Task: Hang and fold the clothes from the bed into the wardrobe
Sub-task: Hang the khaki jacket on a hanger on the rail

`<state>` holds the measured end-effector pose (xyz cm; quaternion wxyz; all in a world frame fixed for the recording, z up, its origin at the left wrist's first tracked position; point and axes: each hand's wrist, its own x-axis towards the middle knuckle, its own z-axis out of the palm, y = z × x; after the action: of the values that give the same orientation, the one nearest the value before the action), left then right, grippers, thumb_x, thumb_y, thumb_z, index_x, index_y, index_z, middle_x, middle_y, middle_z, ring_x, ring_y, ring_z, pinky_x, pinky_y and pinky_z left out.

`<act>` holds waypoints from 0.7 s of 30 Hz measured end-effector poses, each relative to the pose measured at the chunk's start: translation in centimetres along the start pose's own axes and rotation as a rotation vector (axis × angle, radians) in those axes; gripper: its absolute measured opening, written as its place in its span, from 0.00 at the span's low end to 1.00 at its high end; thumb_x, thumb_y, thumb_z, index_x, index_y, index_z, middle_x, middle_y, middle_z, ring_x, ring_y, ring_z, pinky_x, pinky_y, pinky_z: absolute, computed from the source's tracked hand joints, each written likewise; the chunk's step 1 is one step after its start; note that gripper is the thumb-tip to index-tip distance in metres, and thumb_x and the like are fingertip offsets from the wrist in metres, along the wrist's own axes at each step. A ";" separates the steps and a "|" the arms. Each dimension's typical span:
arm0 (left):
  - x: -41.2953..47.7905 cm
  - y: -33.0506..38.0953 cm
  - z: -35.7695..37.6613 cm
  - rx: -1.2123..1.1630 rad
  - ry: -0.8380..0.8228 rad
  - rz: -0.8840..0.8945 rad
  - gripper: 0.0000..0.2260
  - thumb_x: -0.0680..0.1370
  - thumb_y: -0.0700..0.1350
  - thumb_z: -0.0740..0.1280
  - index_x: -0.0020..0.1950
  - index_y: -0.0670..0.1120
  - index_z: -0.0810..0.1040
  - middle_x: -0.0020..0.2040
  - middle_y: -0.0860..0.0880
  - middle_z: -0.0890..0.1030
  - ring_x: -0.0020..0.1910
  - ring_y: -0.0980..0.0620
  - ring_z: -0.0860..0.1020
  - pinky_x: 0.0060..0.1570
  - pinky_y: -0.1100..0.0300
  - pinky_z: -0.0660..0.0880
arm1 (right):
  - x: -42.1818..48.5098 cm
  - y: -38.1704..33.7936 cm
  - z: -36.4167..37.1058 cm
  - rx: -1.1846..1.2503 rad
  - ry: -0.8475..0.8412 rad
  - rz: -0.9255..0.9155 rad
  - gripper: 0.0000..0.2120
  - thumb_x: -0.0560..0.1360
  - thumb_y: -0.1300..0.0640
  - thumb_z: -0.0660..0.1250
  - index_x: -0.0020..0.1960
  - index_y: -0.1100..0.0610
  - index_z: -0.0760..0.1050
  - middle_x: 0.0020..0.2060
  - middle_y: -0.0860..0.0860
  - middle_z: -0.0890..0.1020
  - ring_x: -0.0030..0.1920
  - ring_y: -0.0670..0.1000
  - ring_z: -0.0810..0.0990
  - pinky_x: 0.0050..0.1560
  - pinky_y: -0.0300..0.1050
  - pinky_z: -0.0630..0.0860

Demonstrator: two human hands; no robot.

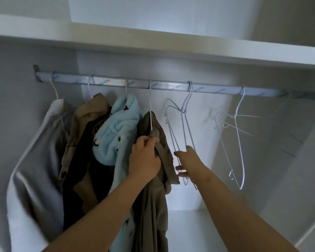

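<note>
Only yr two arms are in view, both bare fr. fingertips to the btm edge. Yr left hand (144,159) shows its back & knuckles; left forearm (98,210) is bare skin, slim, smooth. Yr right hand (188,160) shows thumb & finger sides; right forearm (235,206) is bare too, w/ a faint crease nr the wrist. Nails too blurred to tell.

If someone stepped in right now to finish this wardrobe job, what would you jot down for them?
Left hand: grips the olive garment, which is on a hanger on the rail.
Right hand: open at the empty hangers, not clearly gripping.
Done: grey garment, tan coat and blue fleece hang to the left.
Left: the bed is out of view, so what remains is unknown. Spare hangers wait at the right.
</note>
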<state>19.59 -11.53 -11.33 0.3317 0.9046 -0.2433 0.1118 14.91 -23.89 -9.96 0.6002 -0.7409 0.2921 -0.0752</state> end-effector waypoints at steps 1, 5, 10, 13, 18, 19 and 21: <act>-0.6 0.0 0.0 0.013 0.000 -0.006 0.22 0.76 0.41 0.63 0.69 0.53 0.65 0.69 0.49 0.61 0.65 0.47 0.63 0.63 0.55 0.66 | -0.4 0.3 -0.2 -0.007 -0.002 0.012 0.30 0.79 0.58 0.60 0.76 0.53 0.49 0.46 0.51 0.71 0.47 0.56 0.77 0.43 0.46 0.76; -3.3 0.4 0.1 0.229 0.077 -0.021 0.21 0.77 0.46 0.62 0.69 0.56 0.63 0.74 0.51 0.54 0.71 0.47 0.56 0.67 0.54 0.60 | -2.2 2.2 -0.9 0.002 -0.017 0.015 0.28 0.79 0.57 0.60 0.75 0.51 0.53 0.45 0.51 0.69 0.47 0.52 0.73 0.45 0.46 0.74; -7.0 2.5 1.0 0.226 0.164 0.068 0.14 0.78 0.48 0.62 0.64 0.54 0.71 0.70 0.52 0.63 0.69 0.50 0.59 0.64 0.58 0.62 | -5.8 4.3 -2.2 0.054 -0.064 0.006 0.20 0.79 0.56 0.60 0.70 0.53 0.64 0.52 0.51 0.73 0.50 0.52 0.75 0.46 0.44 0.74; -9.6 4.1 2.4 0.040 0.034 0.022 0.11 0.79 0.47 0.63 0.61 0.53 0.74 0.64 0.51 0.72 0.62 0.52 0.69 0.62 0.61 0.66 | -8.6 6.2 -3.5 0.109 -0.048 0.016 0.14 0.79 0.56 0.61 0.64 0.55 0.68 0.50 0.51 0.74 0.48 0.51 0.77 0.44 0.43 0.75; -15.2 5.6 6.1 -0.346 -0.267 -0.206 0.06 0.79 0.45 0.62 0.50 0.57 0.72 0.55 0.54 0.75 0.47 0.58 0.73 0.40 0.72 0.69 | -13.2 11.6 -6.5 0.207 0.012 0.093 0.03 0.78 0.58 0.60 0.50 0.55 0.72 0.44 0.51 0.77 0.40 0.49 0.78 0.38 0.40 0.74; -16.3 5.9 6.9 -0.385 -0.312 -0.225 0.07 0.79 0.44 0.61 0.49 0.57 0.72 0.53 0.55 0.75 0.45 0.59 0.73 0.37 0.72 0.67 | -14.0 12.9 -7.0 0.223 0.033 0.120 0.03 0.78 0.58 0.60 0.49 0.54 0.72 0.43 0.50 0.77 0.40 0.49 0.78 0.38 0.40 0.74; -18.4 6.7 8.4 -0.420 -0.396 -0.251 0.07 0.79 0.43 0.61 0.49 0.56 0.73 0.48 0.58 0.73 0.42 0.62 0.72 0.37 0.71 0.67 | -15.4 15.3 -7.9 0.246 0.081 0.172 0.02 0.78 0.57 0.60 0.49 0.54 0.72 0.43 0.50 0.78 0.40 0.49 0.78 0.36 0.40 0.74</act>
<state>0.73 -14.73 -20.68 0.4686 0.8435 -0.2072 -0.1609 -6.61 -24.16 -18.46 0.6785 -0.6303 0.3668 -0.0884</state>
